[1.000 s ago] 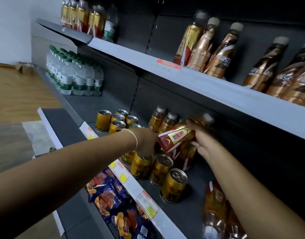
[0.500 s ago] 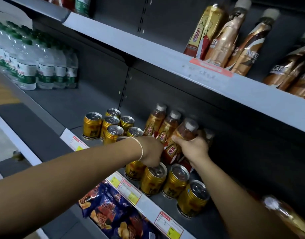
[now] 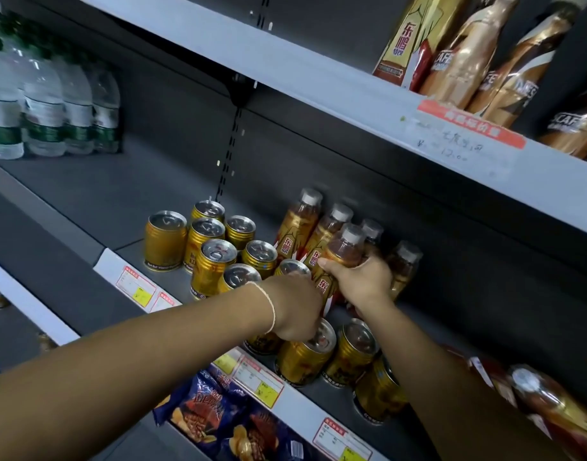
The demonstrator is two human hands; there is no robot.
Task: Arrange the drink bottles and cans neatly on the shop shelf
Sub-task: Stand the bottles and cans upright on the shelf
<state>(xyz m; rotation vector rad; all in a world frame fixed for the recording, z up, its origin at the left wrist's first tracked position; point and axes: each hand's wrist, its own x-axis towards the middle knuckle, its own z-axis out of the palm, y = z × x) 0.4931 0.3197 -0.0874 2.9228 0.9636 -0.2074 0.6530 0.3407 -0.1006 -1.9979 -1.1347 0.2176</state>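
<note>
- The shelf point(image 3: 96, 194) I'm working on is one dark deck. It runs from well off to the left of both hands to past the right one, and it holds everything below.
- Water bottles point(image 3: 46, 104) stand packed upright, way out left of the left hand. I'd call them sorted already.
- Gold cans point(image 3: 215, 257) come in two bunches. One sits just beyond and left of the left hand, and a few more are in front of both hands at the shelf lip.
- The bottle row point(image 3: 298, 224) is right behind the hands. They're upright with caps up, touching or nearly so.
- The lying bottle point(image 3: 551, 407) is on its side, near and to the right of my right forearm. Probably a later job.
- The held bottle point(image 3: 343, 249) has its long axis close to vertical, tipped a bit, with the cap up and away from me. It's against the front of the row.
- Right hand point(image 3: 361, 282): the fingers are wrapped round that bottle's upper body. It's the nearer hand, so I reckon it does the final nudge back into line.
- Left hand point(image 3: 295, 309): it's low by the bottle's base, over a front can point(image 3: 307, 357). The fingers are hidden, so I can't tell what it's gripping, if anything.
- Snack bags point(image 3: 225, 424) are one level below the hands.
</note>
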